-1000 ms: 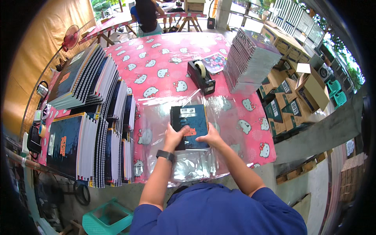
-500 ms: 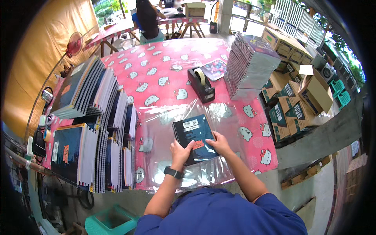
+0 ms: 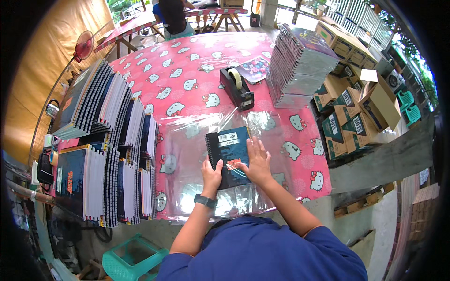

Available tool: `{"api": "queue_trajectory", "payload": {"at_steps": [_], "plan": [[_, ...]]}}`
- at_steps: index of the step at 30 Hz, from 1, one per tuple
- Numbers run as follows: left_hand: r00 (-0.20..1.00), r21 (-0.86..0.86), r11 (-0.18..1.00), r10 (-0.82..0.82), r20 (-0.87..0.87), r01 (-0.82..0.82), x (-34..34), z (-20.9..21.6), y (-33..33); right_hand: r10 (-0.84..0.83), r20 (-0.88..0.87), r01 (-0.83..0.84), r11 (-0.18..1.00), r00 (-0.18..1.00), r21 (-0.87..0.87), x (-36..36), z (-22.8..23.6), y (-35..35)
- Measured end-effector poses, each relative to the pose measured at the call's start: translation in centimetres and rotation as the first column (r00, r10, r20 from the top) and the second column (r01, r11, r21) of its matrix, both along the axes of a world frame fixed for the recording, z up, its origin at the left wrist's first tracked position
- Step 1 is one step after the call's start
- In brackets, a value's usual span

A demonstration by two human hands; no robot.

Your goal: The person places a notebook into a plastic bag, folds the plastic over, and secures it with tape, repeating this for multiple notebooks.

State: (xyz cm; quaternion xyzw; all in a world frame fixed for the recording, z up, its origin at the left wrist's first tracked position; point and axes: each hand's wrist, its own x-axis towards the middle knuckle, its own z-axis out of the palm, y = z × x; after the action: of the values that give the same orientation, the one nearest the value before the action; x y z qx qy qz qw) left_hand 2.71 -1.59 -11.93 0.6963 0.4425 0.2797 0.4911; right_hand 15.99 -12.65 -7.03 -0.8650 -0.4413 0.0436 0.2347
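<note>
A dark blue spiral-bound notebook (image 3: pixel 228 149) with an orange patch lies on a clear plastic sheet (image 3: pixel 183 185) spread over the table. My left hand (image 3: pixel 212 175) is closed on its lower left side, by the spiral, with the thumb on the cover. Fingers stretched out, my right hand (image 3: pixel 258 161) rests along the notebook's right edge, its thumb reaching over the lower cover. A thin pale curved streak crosses the cover by that thumb; whether it is a strip or glare I cannot tell. Beyond the sheet stands a black tape dispenser (image 3: pixel 236 89) with a roll of tape.
Stacks of spiral notebooks (image 3: pixel 101 182) fill the table's left side. A tall plastic-wrapped stack (image 3: pixel 300 65) stands at the far right beside a colourful printed sheet (image 3: pixel 254 69). Cardboard boxes (image 3: pixel 344 114) are piled right of the table. A green stool (image 3: pixel 133 257) stands lower left; another person sits beyond.
The notebook has turned from tilted to nearly straight. My right hand has gone from gripping its right edge to lying along it with fingers extended. The whole view has shifted slightly.
</note>
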Motion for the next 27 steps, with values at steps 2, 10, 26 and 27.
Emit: {"api": "queue_trajectory", "payload": {"at_steps": [2, 10, 26, 27], "plan": [[1.000, 0.002, 1.000, 0.015, 0.027, -0.015, 0.0, 0.1, -0.2, 0.111, 0.239, -0.087, 0.990, 0.965, -0.108, -0.3, -0.4, 0.4], [0.976, 0.441, 0.894, 0.018, -0.218, 0.082, -3.3, -0.1, 1.7, 0.250, 0.187, -0.214, 0.958, 0.950, -0.192, -1.0, 0.0, 0.7], [0.959, -0.312, 0.929, 0.116, -0.259, -0.197, -13.2, 4.3, 3.2, 0.288, 0.232, -0.262, 0.955, 0.929, -0.139, -0.6, 0.2, 1.4], [0.987, -0.433, 0.890, 0.092, -0.134, -0.142, -14.0, 2.8, 3.3, 0.401, 0.177, -0.393, 0.916, 0.899, -0.077, -0.3, 0.1, 1.7]]}}
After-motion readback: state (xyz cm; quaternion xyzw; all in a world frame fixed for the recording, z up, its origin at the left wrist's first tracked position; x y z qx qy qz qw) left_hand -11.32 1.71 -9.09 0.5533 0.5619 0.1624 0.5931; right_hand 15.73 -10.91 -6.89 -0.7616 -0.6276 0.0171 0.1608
